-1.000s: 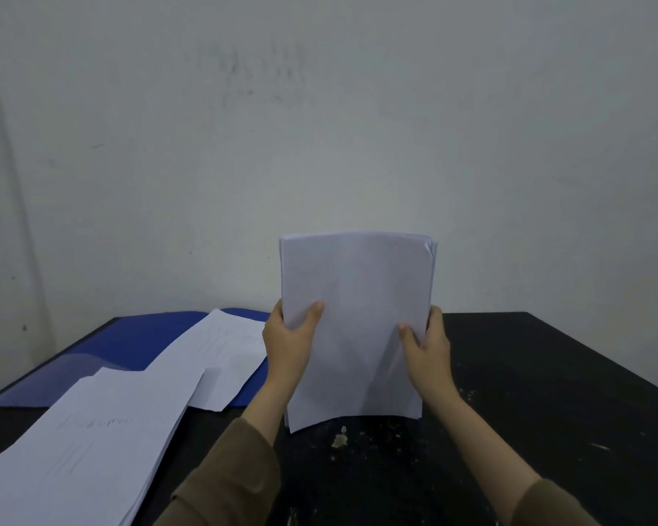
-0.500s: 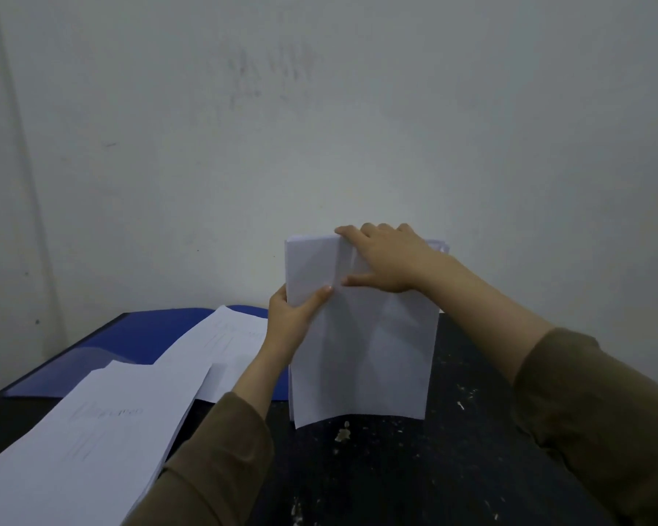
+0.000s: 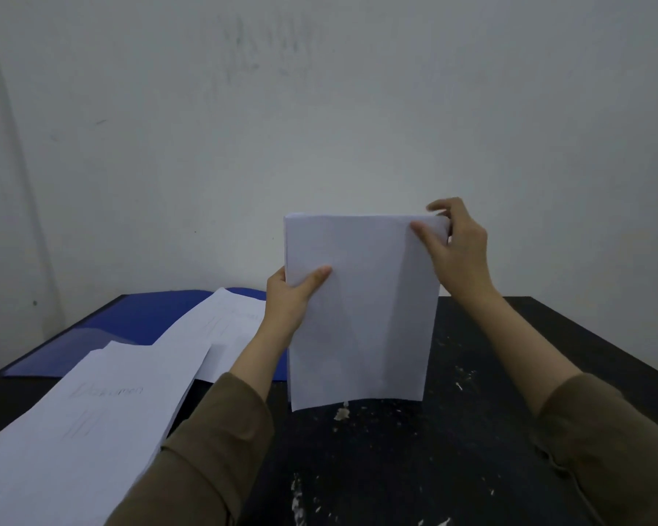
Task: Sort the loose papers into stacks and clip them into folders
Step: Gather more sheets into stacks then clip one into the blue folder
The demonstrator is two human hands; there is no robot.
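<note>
A stack of white papers [image 3: 361, 309] stands upright on its bottom edge on the black table [image 3: 490, 411], blank side toward me. My left hand [image 3: 289, 298] grips its left edge, thumb across the front. At the top right corner my right hand [image 3: 456, 248] pinches the sheets between thumb and fingers. A blue folder [image 3: 145, 320] lies open at the back left. A loose sheet [image 3: 228, 328] rests partly on it. Nearer me on the left lies another pile of papers [image 3: 84, 430] with faint writing.
A pale wall [image 3: 319, 127] rises right behind the table's far edge. The table top shows white scuffs and flecks [image 3: 342, 413] in front of the upright stack. My olive sleeves cover both forearms near the bottom of the view.
My right hand went from the stack's right edge to lying flat across its top, and now pinches the top right corner. The left hand kept its grip.
</note>
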